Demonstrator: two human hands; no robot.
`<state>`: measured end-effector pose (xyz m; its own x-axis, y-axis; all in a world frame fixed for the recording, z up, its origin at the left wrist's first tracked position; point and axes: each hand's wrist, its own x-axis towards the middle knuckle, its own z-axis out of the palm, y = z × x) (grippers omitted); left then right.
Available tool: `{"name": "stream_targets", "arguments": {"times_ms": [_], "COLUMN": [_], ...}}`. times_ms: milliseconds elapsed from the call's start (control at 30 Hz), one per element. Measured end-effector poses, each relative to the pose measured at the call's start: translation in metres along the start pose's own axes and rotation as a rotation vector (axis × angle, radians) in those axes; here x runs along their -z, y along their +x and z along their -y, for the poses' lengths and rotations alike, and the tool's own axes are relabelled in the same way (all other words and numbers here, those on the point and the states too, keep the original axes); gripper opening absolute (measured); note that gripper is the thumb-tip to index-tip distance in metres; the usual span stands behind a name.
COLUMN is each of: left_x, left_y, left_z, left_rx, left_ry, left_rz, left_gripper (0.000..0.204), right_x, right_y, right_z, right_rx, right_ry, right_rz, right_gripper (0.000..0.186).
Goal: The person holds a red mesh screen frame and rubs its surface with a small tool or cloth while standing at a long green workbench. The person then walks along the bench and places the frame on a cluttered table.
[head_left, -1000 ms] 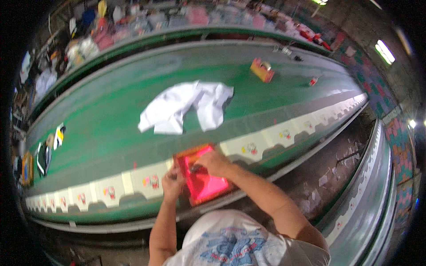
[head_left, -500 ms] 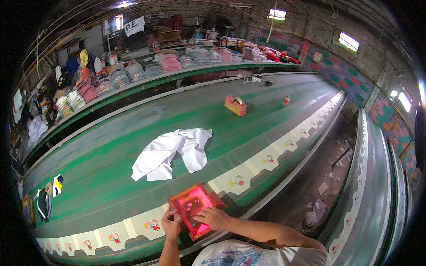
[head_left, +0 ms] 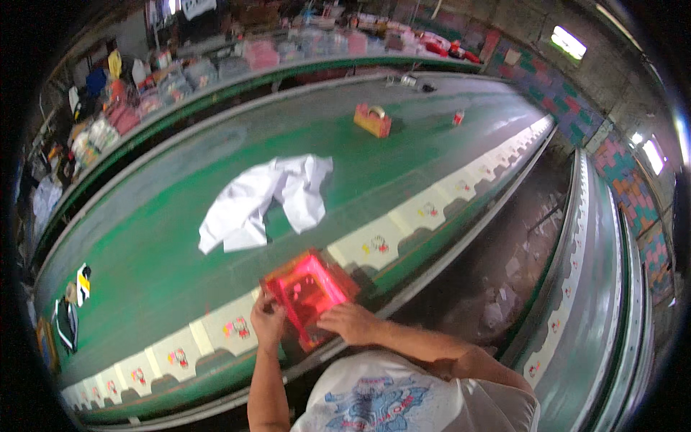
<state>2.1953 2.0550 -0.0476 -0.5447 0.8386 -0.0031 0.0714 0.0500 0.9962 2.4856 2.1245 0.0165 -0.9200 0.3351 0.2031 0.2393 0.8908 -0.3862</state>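
A red-orange screen printing frame (head_left: pixel 347 289) with bright pink inner edges lies tilted across the near strip of printed fabric pieces. My left hand (head_left: pixel 268 319) is closed at the frame's left side, its thumb and fingers bent together there. Reaching in from the right, my right hand (head_left: pixel 350 322) grips the near right edge, with its fingertips over the inner side. Whether either hand also holds a small tool is hidden by blur. Pale fabric pieces (head_left: pixel 169 354) with small red and yellow cartoon prints run in a row to both sides of the frame.
Beyond the frame, a crumpled white cloth (head_left: pixel 248 205) lies on the green table (head_left: pixel 165 281). Farther off are a tape dispenser (head_left: pixel 372 121) and a small red-and-clear bottle (head_left: pixel 458 117). Another long table (head_left: pixel 597 288) stands at right, past a littered aisle (head_left: pixel 497 288). Stacked garments (head_left: pixel 263 54) line the back.
The view has tipped down, so everything sits higher in the picture. My right hand has drawn from inside the frame to its near right edge. My left hand stays at the left side.
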Motion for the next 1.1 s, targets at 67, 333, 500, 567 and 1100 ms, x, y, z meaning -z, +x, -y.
{"name": "stream_targets", "arguments": {"times_ms": [67, 333, 500, 567, 1100], "left_x": [0.000, -0.016, -0.079, -0.118, -0.274], "left_y": [0.000, -0.010, 0.001, 0.008, 0.031], "left_z": [0.010, -0.020, -0.026, -0.025, -0.045], "left_rx": [-0.027, 0.024, -0.087, -0.045, 0.271], "left_ry": [0.011, -0.171, -0.182, -0.148, -0.354], "left_rz": [-0.033, -0.088, -0.101, -0.102, -0.094], "left_gripper": [0.043, 0.027, 0.024, 0.024, 0.030], "right_x": [-0.002, 0.012, 0.041, 0.052, 0.127], "right_y": [-0.004, -0.017, -0.047, -0.071, -0.151], "right_z": [-0.001, -0.012, -0.055, -0.083, -0.229], "right_rx": [0.019, 0.002, -0.030, -0.059, 0.044], "right_ry": [-0.003, 0.008, 0.060, 0.064, 0.202], "right_rz": [-0.063, -0.165, -0.241, -0.250, -0.210], "right_gripper": [0.038, 0.036, 0.035, 0.037, 0.041]}}
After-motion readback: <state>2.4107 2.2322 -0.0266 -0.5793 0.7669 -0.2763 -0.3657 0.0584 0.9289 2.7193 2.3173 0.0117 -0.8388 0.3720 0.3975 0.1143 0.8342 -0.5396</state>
